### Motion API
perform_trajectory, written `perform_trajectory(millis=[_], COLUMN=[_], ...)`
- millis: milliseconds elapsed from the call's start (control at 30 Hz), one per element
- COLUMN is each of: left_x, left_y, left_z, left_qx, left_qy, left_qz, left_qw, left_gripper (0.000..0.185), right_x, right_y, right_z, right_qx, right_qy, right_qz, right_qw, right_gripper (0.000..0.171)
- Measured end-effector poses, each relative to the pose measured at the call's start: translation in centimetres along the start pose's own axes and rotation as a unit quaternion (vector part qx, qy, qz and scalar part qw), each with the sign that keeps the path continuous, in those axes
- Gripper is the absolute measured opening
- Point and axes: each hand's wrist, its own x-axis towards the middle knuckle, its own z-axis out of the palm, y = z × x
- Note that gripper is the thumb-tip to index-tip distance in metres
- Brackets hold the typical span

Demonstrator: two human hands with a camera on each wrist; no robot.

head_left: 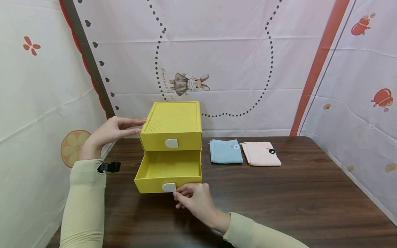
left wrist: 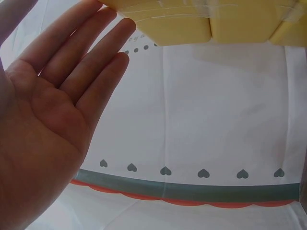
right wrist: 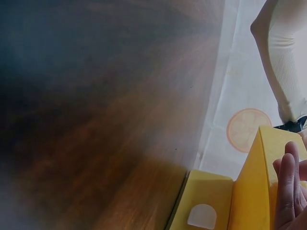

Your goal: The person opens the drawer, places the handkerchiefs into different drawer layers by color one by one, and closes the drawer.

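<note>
A yellow two-drawer box [head_left: 173, 117] stands on the table. Its upper drawer [head_left: 155, 142] is closed, while the lower drawer [head_left: 149, 185] is pulled out and nothing lies inside it. My right hand [head_left: 196, 201] is at the lower drawer's front, thumb and fingers pinching the right edge of its white handle [head_left: 168, 187]. In the right wrist view, fingers [right wrist: 287, 187] lie close against the yellow drawer front. My left hand [head_left: 113, 132] has its straight fingertips against the box's left side; the left wrist view shows its palm [left wrist: 48, 120] and extended fingers.
Right of the box, a folded blue cloth [head_left: 224, 153] and a folded pink cloth [head_left: 258, 155] lie side by side on the dark wooden table [head_left: 294, 196]. Printed fabric [head_left: 235, 69] hangs behind the table and along both sides.
</note>
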Motion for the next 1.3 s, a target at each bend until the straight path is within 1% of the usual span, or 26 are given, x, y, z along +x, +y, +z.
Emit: perform_trajectory(millis=[267,600,833,1100,1300], left_x=[-0.1,-0.3,-0.2,-0.3,-0.3], left_y=[0.2,0.3,0.5,0.3,0.3], left_z=[0.0,0.1,0.0,0.0,0.0], left_qx=[0.001,0.001,0.002,-0.005,0.001], left_qy=[0.000,0.001,-0.001,-0.001,0.000], left_qz=[-0.002,0.002,-0.002,0.003,0.002], left_qw=[1.0000,1.0000,1.0000,1.0000,1.0000], left_gripper=[0.041,0.041,0.042,0.042,0.041], right_x=[-0.5,-0.9,-1.2,-1.6,-1.8], right_y=[-0.2,-0.2,-0.2,-0.4,-0.6], right_z=[-0.1,0.0,0.0,0.1,0.1], right_qx=[0.010,0.027,0.028,0.034,0.038], right_qy=[-0.013,-0.014,-0.019,-0.023,-0.025], right_qz=[0.006,-0.001,0.002,0.007,0.003], right_qw=[1.000,1.000,0.999,0.999,0.999], right_gripper=[0.009,0.008,0.012,0.009,0.009])
